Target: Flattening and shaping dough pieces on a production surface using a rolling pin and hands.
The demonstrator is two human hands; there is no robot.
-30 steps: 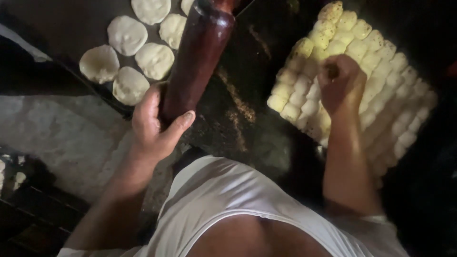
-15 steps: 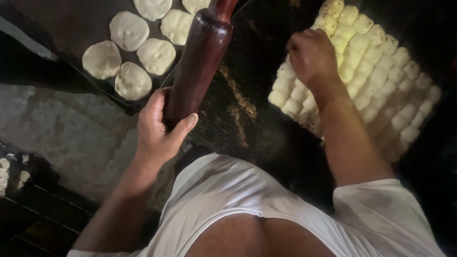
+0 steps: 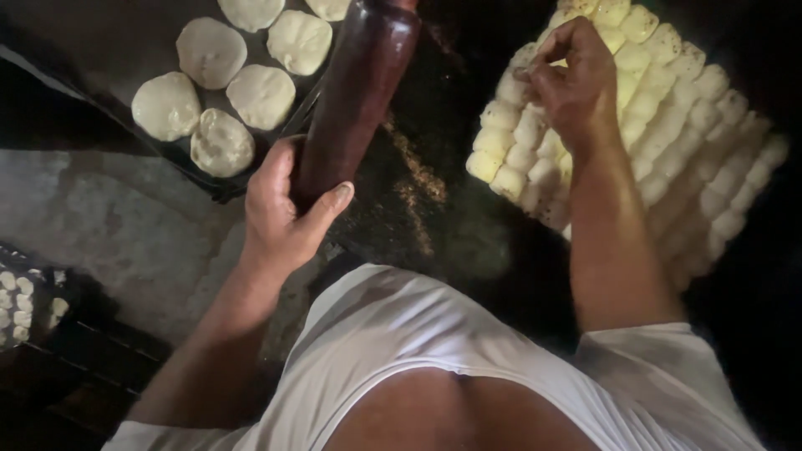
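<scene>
Nearest you, your left hand [image 3: 280,221] has its grip closed around the lower end of the rolling pin [image 3: 355,92], thumb pressed along its side. The pin is dark reddish-brown, smooth and thick, and slants up and away over the dark surface [image 3: 418,200], which is dusted with flour. Farther out, your right hand [image 3: 572,79] is pinched shut on one piece in the block of dough pieces [image 3: 668,125]; these are small pale cubes packed in tight rows, too many to count. At far left, seven flattened dough rounds [image 3: 213,96] show on a dark tray [image 3: 200,171], two of them cut off by the top edge.
</scene>
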